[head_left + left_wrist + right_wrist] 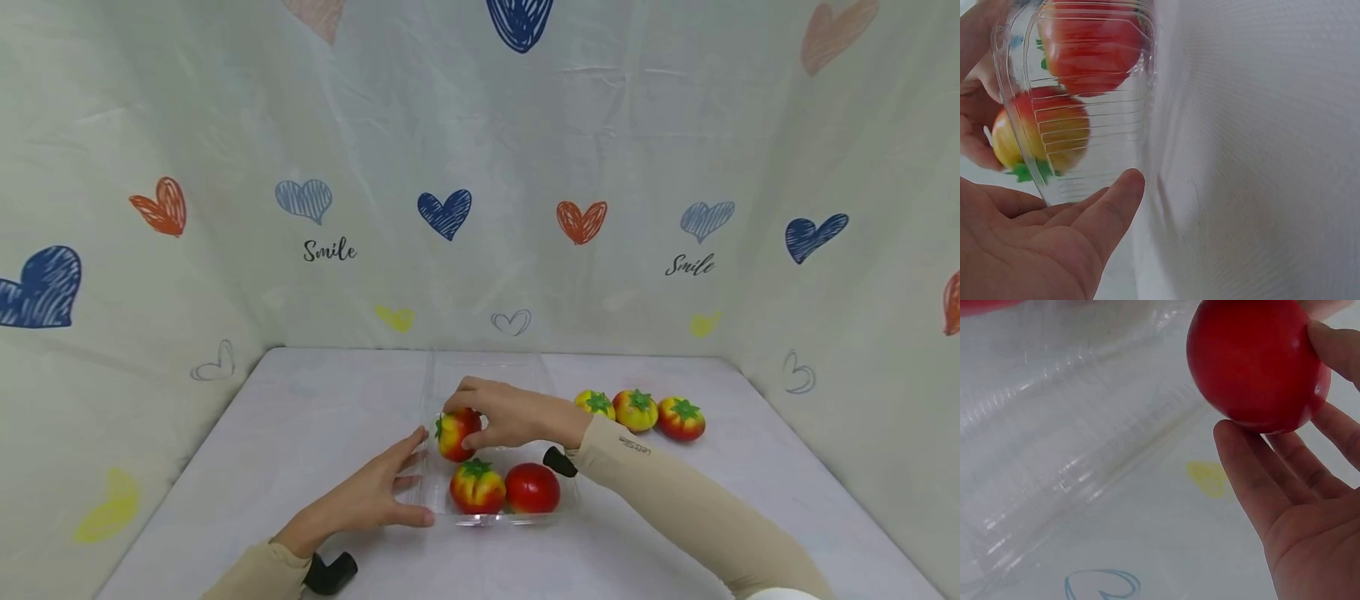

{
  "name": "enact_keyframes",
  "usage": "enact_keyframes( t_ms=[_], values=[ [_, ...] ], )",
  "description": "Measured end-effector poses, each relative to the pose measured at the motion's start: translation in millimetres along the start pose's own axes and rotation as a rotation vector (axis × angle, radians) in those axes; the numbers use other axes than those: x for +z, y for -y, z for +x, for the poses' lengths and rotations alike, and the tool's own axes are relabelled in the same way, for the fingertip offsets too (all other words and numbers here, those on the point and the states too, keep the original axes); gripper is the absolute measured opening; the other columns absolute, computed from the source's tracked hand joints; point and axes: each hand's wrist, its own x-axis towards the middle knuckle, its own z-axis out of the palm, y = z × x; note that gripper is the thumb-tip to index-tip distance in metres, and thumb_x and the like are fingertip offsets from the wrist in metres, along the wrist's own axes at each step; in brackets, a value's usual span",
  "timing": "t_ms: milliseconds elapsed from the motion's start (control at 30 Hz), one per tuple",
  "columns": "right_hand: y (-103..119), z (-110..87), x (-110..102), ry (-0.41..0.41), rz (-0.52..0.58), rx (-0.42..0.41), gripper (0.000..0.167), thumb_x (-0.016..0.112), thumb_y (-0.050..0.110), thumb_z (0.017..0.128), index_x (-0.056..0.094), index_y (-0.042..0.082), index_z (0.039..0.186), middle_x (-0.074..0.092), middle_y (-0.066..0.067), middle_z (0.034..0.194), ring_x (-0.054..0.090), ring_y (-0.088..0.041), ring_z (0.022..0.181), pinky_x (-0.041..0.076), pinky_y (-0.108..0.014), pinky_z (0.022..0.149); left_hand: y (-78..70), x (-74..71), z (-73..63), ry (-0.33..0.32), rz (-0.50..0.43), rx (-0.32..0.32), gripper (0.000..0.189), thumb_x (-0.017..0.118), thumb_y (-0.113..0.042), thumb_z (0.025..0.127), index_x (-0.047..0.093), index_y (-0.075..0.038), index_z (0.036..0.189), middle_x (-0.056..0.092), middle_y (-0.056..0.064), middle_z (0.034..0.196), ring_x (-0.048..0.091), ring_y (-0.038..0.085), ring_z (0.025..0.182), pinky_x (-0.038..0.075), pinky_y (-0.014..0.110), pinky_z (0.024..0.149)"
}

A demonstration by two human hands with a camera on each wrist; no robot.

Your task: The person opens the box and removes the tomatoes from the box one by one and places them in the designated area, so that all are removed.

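Note:
A clear plastic clamshell box stands at the middle of the table. Inside its front half sit a red-yellow toy tomato with a green top and a plain red toy tomato. Over the box's left part, my right hand pinches another red-yellow toy tomato between thumb and fingers; its smooth red underside shows in the right wrist view. My left hand lies along the box's left wall with fingers extended, seemingly touching it. From the left wrist view, the left thumb is straight beside the plastic.
Right of the box, several red-yellow toy tomatoes stand in a row, the leftmost partly behind my right forearm. The box's transparent lid stands raised at the back. A heart-printed curtain encloses the white table.

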Motion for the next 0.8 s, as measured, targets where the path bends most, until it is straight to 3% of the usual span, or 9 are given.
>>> enact_keyframes(
  t_ms=[267, 633, 800],
  values=[
    [1, -21.9, -12, -0.11, -0.003, -0.002, 0.042, 0.071, 0.026, 0.087, 0.057, 0.019, 0.126, 0.052, 0.005, 0.121, 0.052, -0.006, 0.101, 0.05, -0.015, 0.083, 1.8, -0.1, 1.6, -0.005, 0.008, 0.006, 0.112, 0.082, -0.033, 0.075, 0.007, -0.005, 0.153, 0.016, 0.018, 0.157, 0.042, 0.038, 0.131, 0.047, 0.041, 0.097],
    [-1, -60.2, -14, -0.267, 0.113, 0.014, 0.043, 0.071, 0.024, 0.087, 0.054, 0.022, 0.126, 0.053, 0.014, 0.122, 0.051, -0.005, 0.105, 0.052, -0.022, 0.085, 1.5, 0.7, 0.5, -0.007, 0.024, -0.003, 0.113, 0.082, -0.034, 0.075, 0.007, -0.006, 0.154, 0.017, 0.02, 0.157, 0.046, 0.038, 0.128, 0.046, 0.043, 0.097],
    [-8, -79.6, -9, -0.367, 0.119, -0.015, 0.047, 0.072, 0.024, 0.087, 0.053, 0.021, 0.13, 0.052, 0.01, 0.128, 0.053, -0.008, 0.109, 0.053, -0.025, 0.087, 0.9, 0.3, 0.2, -0.011, 0.026, 0.009, 0.113, 0.083, -0.032, 0.075, 0.006, -0.004, 0.153, 0.017, 0.021, 0.156, 0.046, 0.04, 0.127, 0.046, 0.043, 0.097]
  ],
)
